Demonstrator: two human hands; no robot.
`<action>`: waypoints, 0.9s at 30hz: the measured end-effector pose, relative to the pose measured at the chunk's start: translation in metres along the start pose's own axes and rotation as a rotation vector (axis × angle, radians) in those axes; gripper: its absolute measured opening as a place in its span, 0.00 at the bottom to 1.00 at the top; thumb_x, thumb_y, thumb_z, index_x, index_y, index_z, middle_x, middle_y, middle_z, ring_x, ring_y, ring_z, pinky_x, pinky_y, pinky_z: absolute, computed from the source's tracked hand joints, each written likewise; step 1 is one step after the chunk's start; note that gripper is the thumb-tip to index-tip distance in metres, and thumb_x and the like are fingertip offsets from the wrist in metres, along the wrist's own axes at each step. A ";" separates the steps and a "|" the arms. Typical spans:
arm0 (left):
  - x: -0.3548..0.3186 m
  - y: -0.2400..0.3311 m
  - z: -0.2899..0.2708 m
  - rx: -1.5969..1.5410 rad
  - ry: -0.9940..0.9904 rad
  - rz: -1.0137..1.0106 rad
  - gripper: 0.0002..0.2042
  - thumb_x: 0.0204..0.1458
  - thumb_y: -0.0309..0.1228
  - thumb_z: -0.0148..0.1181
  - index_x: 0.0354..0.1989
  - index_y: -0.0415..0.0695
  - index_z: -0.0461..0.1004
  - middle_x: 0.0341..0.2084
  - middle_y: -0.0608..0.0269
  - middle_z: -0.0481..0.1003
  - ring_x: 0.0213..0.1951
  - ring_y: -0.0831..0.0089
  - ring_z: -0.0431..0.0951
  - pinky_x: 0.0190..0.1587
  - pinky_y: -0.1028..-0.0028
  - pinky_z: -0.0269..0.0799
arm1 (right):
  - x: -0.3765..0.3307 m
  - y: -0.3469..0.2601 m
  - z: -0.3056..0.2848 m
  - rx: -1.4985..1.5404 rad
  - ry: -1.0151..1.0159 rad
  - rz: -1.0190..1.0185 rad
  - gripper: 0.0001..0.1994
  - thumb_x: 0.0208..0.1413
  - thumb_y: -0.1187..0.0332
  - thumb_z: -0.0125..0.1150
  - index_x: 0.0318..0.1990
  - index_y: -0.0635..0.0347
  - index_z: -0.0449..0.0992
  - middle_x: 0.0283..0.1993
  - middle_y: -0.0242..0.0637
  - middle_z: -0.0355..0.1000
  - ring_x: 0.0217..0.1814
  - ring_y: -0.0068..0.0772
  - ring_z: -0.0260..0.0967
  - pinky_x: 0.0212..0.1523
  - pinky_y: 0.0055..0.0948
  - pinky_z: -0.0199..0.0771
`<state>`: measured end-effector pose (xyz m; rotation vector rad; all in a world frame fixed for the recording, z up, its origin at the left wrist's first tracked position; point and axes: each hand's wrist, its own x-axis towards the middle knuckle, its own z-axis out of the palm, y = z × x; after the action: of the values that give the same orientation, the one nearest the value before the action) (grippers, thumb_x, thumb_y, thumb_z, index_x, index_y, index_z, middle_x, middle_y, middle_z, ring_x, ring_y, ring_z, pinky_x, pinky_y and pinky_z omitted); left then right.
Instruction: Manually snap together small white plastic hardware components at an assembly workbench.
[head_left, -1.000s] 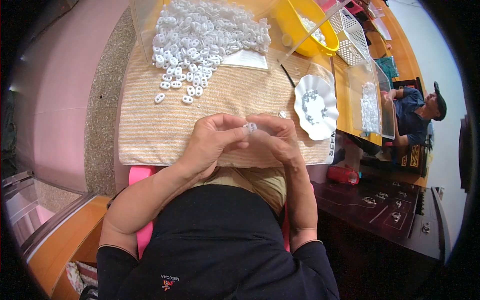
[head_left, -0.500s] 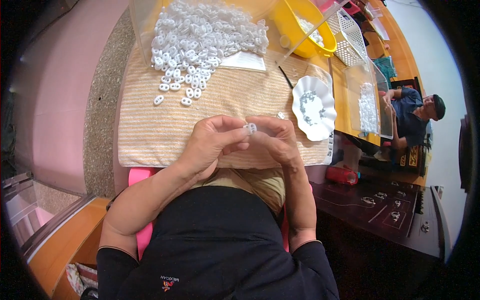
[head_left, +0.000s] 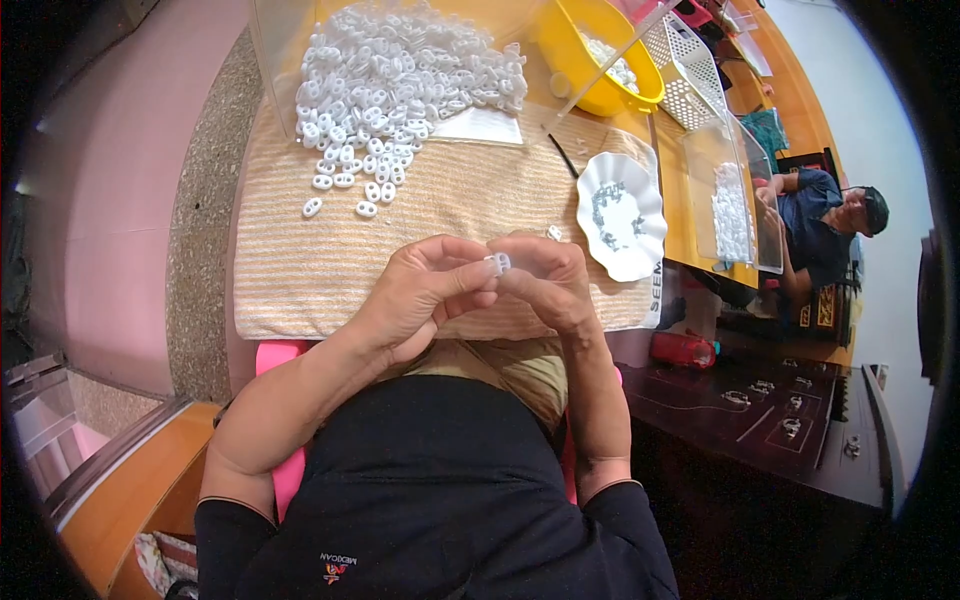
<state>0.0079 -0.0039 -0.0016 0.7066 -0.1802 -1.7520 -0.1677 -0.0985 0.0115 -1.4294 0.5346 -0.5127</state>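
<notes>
Head view: one small white two-holed piece [head_left: 502,263], raised over the near part of a striped towel [head_left: 300,285], at the fingertips of both hands. Left hand [head_left: 425,290]: thumb and forefinger pinching the piece at its left side, remaining fingers curled beneath. Right hand [head_left: 555,285]: forefinger arched above and thumb below, close about the right side of the same piece; whether these fingers also pinch it, cannot tell. One loose white piece [head_left: 553,232], lying on the towel just beyond the right hand. One white scalloped dish [head_left: 630,267], right of that piece, containing small grey parts [head_left: 610,195]. One thin black tool [head_left: 563,154], lying at the dish's far left. One large heap of white two-holed pieces [head_left: 400,75], at the far side of the towel, spilling toward the person, clear panels about it. One yellow basin [head_left: 652,90], right of the heap, holding white items; one white perforated basket [head_left: 690,75] beside it. Far right: one clear box [head_left: 702,205] with white pieces, a co-worker [head_left: 822,225] seated behind it.
</notes>
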 end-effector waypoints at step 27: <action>-0.004 -0.001 0.000 -0.055 -0.152 -0.006 0.05 0.53 0.26 0.64 0.30 0.43 0.73 0.27 0.66 0.75 0.31 0.78 0.77 0.37 0.79 0.77 | 0.001 -0.013 0.007 -0.251 -0.016 -0.154 0.11 0.49 0.76 0.64 0.42 0.67 0.78 0.31 0.32 0.69 0.32 0.20 0.64 0.33 0.20 0.62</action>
<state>0.0073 0.0001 -0.0009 0.5350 -0.2328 -1.8099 -0.1626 -0.0953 0.0248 -1.7231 0.4902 -0.5707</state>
